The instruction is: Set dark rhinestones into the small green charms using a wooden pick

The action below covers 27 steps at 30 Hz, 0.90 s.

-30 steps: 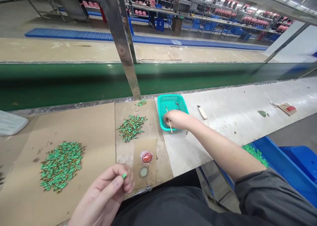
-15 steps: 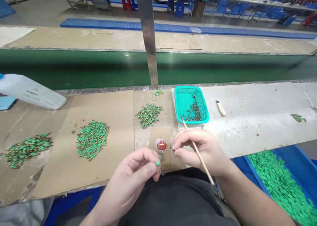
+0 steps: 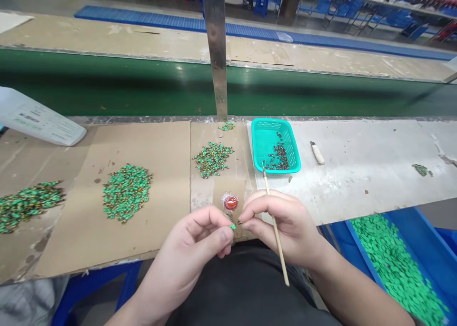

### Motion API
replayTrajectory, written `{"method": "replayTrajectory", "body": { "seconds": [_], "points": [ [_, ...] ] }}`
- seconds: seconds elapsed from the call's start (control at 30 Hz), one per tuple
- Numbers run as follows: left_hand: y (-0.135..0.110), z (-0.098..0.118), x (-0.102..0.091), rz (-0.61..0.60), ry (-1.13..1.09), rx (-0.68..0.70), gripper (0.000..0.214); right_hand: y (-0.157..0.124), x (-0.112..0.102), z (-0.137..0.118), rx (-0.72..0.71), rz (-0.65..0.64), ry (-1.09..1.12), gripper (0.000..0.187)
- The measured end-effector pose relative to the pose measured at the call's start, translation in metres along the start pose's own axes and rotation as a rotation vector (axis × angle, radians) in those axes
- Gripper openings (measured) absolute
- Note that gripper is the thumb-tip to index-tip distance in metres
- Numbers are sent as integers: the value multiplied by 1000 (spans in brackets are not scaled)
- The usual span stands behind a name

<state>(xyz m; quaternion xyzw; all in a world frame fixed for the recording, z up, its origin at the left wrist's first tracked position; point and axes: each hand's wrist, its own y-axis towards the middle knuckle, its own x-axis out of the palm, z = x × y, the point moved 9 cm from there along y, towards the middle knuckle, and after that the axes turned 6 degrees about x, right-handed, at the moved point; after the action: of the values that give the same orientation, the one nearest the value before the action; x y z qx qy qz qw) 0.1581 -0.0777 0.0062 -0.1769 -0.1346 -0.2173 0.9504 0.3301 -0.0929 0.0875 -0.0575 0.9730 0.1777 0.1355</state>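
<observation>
- Left hand (image 3: pixel 200 240): thumb and forefinger pinched together on a tiny glossy green piece (image 3: pixel 233 227), held just above the table's near edge.
- Right hand (image 3: pixel 285 221): fingertips narrowed on a small dark bit (image 3: pixel 239 222), just beside the green piece; whether the two touch is too small to tell.
- Slim, pale stick-handled brush (image 3: pixel 279 250), dark-tipped, slanting through the right hand's grasp.
- Beyond the fingers, a round, shiny red disc (image 3: pixel 230 202) on a strip of matt brown cardboard (image 3: pixel 219 192).
- Farther off, a loose, knobbly pile (image 3: pixel 212 160) of green and gold-brown pieces; to its right, a rectangular turquoise plastic basket (image 3: pixel 256 143), perforated, with grainy dark bits (image 3: pixel 280 157) inside.
- Left, a bigger oval heap (image 3: pixel 126 192) on smooth cardboard.
- Lower right, a blue bin (image 3: pixel 421 231) of flat, rounded green pieces (image 3: pixel 396 259).
</observation>
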Motion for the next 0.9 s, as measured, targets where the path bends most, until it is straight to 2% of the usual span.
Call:
{"method": "replayTrajectory", "body": {
  "seconds": [0.17, 0.43, 0.73, 0.9],
  "points": [
    [-1, -1, 0, -25, 0, 0, 43, 0, 4, -9, -72, -33, -32, 10],
    [1, -3, -1, -21, 45, 0, 43, -2, 7, -15, -105, -81, -106, 10],
    [-2, 13, -1, -5, 197, 36, 35, -2, 17, -20, -164, -209, -251, 17],
    [2, 13, -4, 13, 240, 36, 35, -4, 21, -16, -207, -178, -332, 19]
  ]
}}
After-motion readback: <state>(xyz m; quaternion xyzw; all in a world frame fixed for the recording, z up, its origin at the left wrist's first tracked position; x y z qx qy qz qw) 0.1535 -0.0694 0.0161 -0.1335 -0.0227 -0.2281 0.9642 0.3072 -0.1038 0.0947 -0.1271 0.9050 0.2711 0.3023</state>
